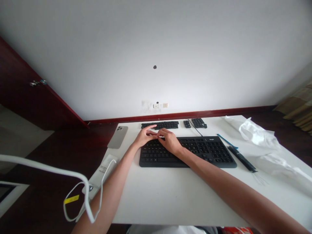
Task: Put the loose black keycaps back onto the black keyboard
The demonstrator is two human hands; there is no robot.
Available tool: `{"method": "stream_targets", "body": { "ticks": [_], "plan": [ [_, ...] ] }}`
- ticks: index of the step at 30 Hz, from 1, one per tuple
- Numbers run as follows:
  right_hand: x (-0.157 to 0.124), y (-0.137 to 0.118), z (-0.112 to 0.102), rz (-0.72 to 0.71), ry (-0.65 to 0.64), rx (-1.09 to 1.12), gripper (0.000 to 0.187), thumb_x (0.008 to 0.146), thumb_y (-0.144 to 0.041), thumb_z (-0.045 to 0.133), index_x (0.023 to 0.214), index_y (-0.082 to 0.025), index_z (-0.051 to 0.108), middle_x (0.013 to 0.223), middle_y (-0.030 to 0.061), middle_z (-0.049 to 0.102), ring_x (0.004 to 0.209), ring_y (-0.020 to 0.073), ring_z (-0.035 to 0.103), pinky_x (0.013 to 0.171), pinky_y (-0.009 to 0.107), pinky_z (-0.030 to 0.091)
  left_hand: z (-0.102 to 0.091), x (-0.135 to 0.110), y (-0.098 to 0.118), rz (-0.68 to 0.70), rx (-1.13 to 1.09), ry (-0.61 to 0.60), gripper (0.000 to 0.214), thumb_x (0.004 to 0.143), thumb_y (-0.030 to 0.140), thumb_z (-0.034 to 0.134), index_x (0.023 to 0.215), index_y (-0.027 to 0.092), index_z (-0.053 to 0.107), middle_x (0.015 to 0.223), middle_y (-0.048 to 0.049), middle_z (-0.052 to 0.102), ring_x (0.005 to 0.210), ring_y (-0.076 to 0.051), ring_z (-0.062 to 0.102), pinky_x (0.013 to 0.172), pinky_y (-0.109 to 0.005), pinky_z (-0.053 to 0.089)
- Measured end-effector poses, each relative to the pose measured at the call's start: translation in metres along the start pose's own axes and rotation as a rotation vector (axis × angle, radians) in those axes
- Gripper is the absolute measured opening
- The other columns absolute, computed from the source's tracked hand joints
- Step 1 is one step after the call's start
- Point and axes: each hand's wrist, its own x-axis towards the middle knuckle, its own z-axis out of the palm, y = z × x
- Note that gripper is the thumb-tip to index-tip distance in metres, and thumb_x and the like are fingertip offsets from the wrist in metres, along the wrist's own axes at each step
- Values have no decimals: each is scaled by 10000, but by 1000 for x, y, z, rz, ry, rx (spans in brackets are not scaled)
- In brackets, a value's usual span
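A black keyboard (170,160) lies on the white table, with bare switch spots showing on its right part. Over its upper left edge, my left hand (144,136) has the index finger stretched out while the thumb and another finger close toward my right hand. My right hand (170,141) rests above the keys with fingers bent and pinched, its tips meeting those of the left. Whatever sits between the fingertips is too small to make out. Behind the keyboard lie loose black keycaps in a long block (168,125), a small group (187,124) and a number-pad group (198,123).
A phone (118,137) lies at the table's left, near a white power strip (101,172) with a looping white cable (48,165). Right of the keyboard are a blue tool (227,141), a black-handled wire tool (241,159) and crumpled white plastic (258,133). A wall stands behind.
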Motion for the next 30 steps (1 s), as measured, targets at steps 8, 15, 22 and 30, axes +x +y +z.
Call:
{"method": "stream_targets", "body": {
  "ticks": [8,15,22,30],
  "plan": [
    [0,3,1,28,-3,-62,176,884,-55,616,936,-204,694,959,39,705,857,183,663,792,292,497,1,1,0,-38,46,10,833,780,402,848,1511,184,511,1054,-90,800,1001,-248,740,959,-374,540],
    [-3,-5,-14,-40,-48,-22,265,885,-72,632,1101,-211,701,1055,62,710,971,213,669,877,342,527,5,3,-3,69,34,59,630,916,550,666,1396,148,597,1108,-118,769,988,-215,718,926,-346,549],
    [-44,-11,-40,-59,-213,0,222,905,-83,638,1067,-223,696,1054,45,721,990,206,678,894,337,547,7,3,-4,44,128,77,525,946,584,593,1209,142,697,950,-102,758,892,-203,704,859,-323,558],
    [-44,-7,-46,-72,-216,26,127,927,-154,698,1012,-227,758,1030,32,767,1001,205,699,906,333,565,6,3,-9,73,191,71,464,965,557,573,1163,162,716,941,-92,757,913,-203,716,889,-320,564]
  ]
}}
